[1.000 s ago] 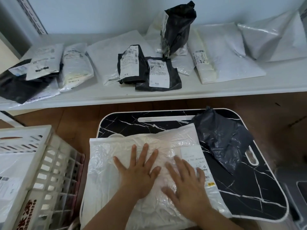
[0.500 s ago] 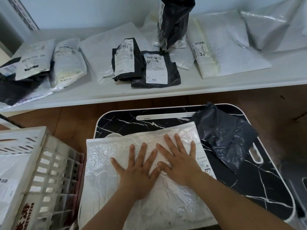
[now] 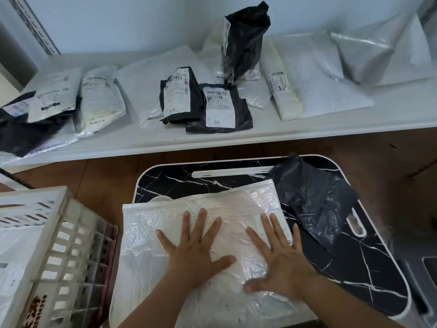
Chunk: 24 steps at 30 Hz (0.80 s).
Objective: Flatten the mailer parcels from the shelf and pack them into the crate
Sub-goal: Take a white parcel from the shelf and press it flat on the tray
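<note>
The white plastic mailer (image 3: 189, 223) was found lying on the black marble-patterned lap table (image 3: 369, 268), its long axis running left to right, directly beneath both hands. The left hand (image 3: 196, 254) and right hand (image 3: 281, 261) were laid flat on it, fingers spread, nothing gripped. The slatted white crate (image 3: 63, 252) stood just left, nearer the left hand; the crinkled film was judged soft and slippery.

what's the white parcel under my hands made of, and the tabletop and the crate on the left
White parcel: thin glossy plastic film, judging by crinkles and sheen. Tabletop: smooth black with white veining, marble-look, probably a printed laminate. Crate: rigid off-white moulded plastic with slotted walls.
</note>
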### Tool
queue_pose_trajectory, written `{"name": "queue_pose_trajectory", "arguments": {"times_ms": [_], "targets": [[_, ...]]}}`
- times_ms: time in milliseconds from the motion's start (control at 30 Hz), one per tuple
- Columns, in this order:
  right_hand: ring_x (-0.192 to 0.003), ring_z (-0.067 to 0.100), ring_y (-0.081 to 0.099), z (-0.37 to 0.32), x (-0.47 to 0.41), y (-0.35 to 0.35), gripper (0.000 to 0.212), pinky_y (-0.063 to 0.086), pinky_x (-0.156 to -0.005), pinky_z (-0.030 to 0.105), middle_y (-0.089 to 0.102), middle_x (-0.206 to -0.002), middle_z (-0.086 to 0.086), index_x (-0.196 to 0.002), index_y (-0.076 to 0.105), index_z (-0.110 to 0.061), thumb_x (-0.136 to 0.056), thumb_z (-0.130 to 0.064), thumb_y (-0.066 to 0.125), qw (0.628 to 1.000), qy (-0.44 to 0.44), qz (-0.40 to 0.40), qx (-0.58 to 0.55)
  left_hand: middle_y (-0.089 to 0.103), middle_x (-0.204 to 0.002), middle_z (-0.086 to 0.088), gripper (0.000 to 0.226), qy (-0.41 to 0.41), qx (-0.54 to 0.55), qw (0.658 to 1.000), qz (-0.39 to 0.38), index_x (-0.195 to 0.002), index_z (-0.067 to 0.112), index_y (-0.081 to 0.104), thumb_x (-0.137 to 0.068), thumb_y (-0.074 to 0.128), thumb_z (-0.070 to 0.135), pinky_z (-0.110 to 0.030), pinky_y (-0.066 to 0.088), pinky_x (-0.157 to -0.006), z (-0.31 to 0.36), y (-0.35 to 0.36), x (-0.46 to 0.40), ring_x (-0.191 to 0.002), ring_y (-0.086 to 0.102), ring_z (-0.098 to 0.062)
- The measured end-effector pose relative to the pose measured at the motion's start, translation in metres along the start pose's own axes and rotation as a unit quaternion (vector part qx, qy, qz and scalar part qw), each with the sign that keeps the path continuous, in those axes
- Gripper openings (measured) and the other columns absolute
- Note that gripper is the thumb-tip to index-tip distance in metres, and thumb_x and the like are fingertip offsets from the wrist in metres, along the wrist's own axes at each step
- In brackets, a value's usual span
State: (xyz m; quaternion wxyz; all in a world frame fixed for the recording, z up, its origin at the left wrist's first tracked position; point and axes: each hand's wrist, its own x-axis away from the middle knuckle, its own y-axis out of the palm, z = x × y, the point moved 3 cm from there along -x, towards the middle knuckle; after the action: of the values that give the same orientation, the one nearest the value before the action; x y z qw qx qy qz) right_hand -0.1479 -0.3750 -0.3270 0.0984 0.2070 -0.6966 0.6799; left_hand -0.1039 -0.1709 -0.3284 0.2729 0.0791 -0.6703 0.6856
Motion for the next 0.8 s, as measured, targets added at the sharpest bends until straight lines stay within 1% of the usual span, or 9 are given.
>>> {"name": "queue_pose_trajectory", "arguments": {"times_ms": [133,200,267,300,367,467,600,700,800], "targets": [[-0.142,0.036,0.023,0.011,0.025,0.004,0.132,0.019,-0.100,0.060,0.028,-0.154,0.019,-0.147,0.039,-0.023,-0.046,-0.106,0.021,1.000,0.000,-0.013,-0.003,-0.055,-0.137,0.012,0.128,0.040,-0.006,0.999,-0.027,-0.130,0.048,-0.043,-0.030,0.015,0.102,-0.077,-0.024,-0.089,-0.005,-0.002,0.005,-0.129,-0.049,-0.024],[-0.147,0.032,-0.006,0.013,0.034,0.000,0.136,0.004,-0.108,0.061,-0.007,-0.161,0.015,-0.154,0.010,-0.030,-0.042,-0.106,0.027,1.000,-0.017,-0.023,0.008,-0.043,-0.148,0.008,0.135,0.084,-0.037,0.996,-0.011,-0.133,0.047,-0.040,-0.025,0.019,0.101,-0.074,-0.023,-0.094,-0.016,0.001,0.013,-0.132,-0.046,-0.023],[-0.133,0.025,-0.045,0.017,0.040,0.003,0.144,-0.018,-0.109,0.061,-0.052,-0.142,0.003,-0.139,-0.036,-0.037,-0.030,-0.104,0.030,0.997,-0.004,-0.070,-0.012,-0.012,-0.161,0.003,0.137,0.103,-0.070,0.991,0.038,-0.146,0.044,-0.019,-0.033,0.027,0.105,-0.070,-0.014,-0.101,-0.034,0.001,0.029,-0.140,-0.035,-0.020],[-0.127,0.024,-0.052,0.017,0.045,0.004,0.142,-0.021,-0.109,0.060,-0.058,-0.135,0.000,-0.131,-0.045,-0.038,-0.026,-0.102,0.027,0.994,0.006,-0.108,-0.012,-0.014,-0.161,0.006,0.132,0.098,-0.072,0.992,0.028,-0.145,0.046,-0.021,-0.038,0.033,0.104,-0.068,-0.014,-0.101,-0.045,0.002,0.038,-0.138,-0.037,-0.017],[-0.126,0.026,-0.052,0.018,0.048,0.003,0.139,-0.019,-0.110,0.061,-0.060,-0.133,-0.001,-0.123,-0.050,-0.040,-0.027,-0.101,0.031,0.992,0.020,-0.128,-0.007,-0.048,-0.143,0.016,0.131,0.074,-0.068,0.995,-0.008,-0.121,0.052,-0.049,-0.045,0.048,0.096,-0.066,-0.027,-0.095,-0.067,0.016,0.052,-0.122,-0.054,-0.012],[-0.132,0.029,-0.044,0.011,0.052,0.001,0.139,-0.014,-0.112,0.061,-0.055,-0.136,0.001,-0.128,-0.045,-0.040,-0.047,-0.090,0.057,0.990,0.042,-0.131,-0.015,-0.058,-0.133,0.013,0.136,0.036,-0.096,0.993,-0.058,-0.107,0.048,-0.059,-0.051,0.058,0.087,-0.063,-0.029,-0.097,-0.084,0.021,0.078,-0.130,-0.049,-0.024],[-0.145,0.028,-0.022,0.005,0.057,-0.012,0.130,0.007,-0.114,0.061,-0.032,-0.154,-0.006,-0.150,-0.014,-0.038,-0.054,-0.086,0.059,0.987,0.075,-0.102,-0.103,-0.047,-0.143,0.002,0.148,-0.049,-0.079,0.993,-0.075,-0.129,0.041,-0.044,-0.040,0.066,0.086,-0.070,-0.016,-0.104,-0.097,0.012,0.097,-0.138,-0.035,-0.036],[-0.145,0.026,0.015,0.002,0.060,-0.021,0.128,0.026,-0.113,0.048,0.012,-0.160,-0.001,-0.151,0.020,-0.034,-0.043,-0.098,0.045,0.963,0.139,0.013,-0.232,-0.031,-0.155,-0.008,0.160,-0.144,0.141,0.979,-0.027,-0.150,0.032,-0.017,-0.022,0.056,0.092,-0.056,0.004,-0.117,-0.102,0.000,0.109,-0.146,-0.015,-0.035],[-0.133,0.032,0.036,0.005,0.064,-0.020,0.113,0.035,-0.104,0.039,0.036,-0.148,0.017,-0.148,0.030,-0.015,-0.059,-0.066,0.077,0.878,0.266,0.105,-0.385,0.026,-0.154,-0.013,0.130,-0.219,0.393,0.884,0.126,-0.152,0.015,0.018,-0.049,0.086,0.059,-0.048,0.031,-0.112,-0.105,-0.005,0.117,-0.138,0.032,-0.031]]}}
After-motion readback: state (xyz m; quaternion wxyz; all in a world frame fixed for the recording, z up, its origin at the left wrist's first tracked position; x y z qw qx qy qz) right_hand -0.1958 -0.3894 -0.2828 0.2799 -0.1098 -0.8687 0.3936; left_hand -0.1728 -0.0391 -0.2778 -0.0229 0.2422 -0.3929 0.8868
